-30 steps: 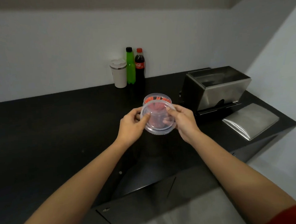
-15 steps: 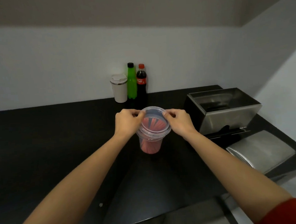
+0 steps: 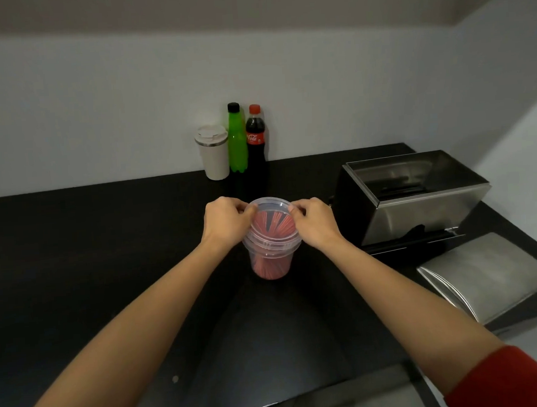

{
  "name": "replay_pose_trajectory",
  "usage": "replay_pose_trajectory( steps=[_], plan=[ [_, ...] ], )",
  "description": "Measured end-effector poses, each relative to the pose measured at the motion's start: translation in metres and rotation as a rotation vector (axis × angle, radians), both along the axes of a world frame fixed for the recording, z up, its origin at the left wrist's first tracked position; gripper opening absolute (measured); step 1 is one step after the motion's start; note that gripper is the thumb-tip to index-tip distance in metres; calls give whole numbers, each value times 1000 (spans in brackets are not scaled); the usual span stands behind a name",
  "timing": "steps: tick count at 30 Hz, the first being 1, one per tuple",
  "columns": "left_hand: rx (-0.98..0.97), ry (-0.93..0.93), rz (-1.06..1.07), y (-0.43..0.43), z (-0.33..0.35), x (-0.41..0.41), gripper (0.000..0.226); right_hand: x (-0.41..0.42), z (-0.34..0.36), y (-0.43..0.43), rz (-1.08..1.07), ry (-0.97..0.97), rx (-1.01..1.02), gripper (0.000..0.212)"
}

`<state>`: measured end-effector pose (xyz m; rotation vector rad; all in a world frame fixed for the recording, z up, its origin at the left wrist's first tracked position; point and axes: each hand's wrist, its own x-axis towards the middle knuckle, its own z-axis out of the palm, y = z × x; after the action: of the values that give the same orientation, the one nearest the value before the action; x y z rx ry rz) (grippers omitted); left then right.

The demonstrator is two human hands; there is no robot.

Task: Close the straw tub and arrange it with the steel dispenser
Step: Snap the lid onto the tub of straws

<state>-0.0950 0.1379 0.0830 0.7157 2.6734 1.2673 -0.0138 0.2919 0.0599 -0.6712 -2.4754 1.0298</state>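
Straw tub [image 3: 272,256] sits mid-bench, well back from front edge. Your left hand [image 3: 226,223] & right hand [image 3: 315,224] pinch the lid [image 3: 272,215] rim. Thin plastic, prob light, flexy: press at rim, grip the walls low.

Black counter [image 3: 75,246] set into a corner of pale grey walls [image 3: 97,103]; darker ceiling [image 3: 248,3] above; dim, even light; pale floor [image 3: 352,406] seen below the counter's front edge.
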Motion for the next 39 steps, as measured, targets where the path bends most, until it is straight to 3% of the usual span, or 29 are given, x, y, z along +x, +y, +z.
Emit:
replay_pose_trajectory(
  steps=[14, 19, 30, 34, 39],
  plan=[
    [36, 52, -61, -7, -20, -2, 27, -9, -11, -1, -3, -58, 40, 20],
    [69, 58, -43, -7, -22, 0, 28, -13, -16, -5, -11, -58, -46, 27],
    [79, 150, -11, -8, -24, 4, 30, -10, -24, -11, -53, 12, -23, 33],
    [71, 79, -33, -7, -22, 1, 31, -9, -22, -9, -41, -5, -5, 33],
    [108, -166, -82, -3, -25, 3, 37, -13, -13, -7, 8, -136, 65, 34]
  ],
)
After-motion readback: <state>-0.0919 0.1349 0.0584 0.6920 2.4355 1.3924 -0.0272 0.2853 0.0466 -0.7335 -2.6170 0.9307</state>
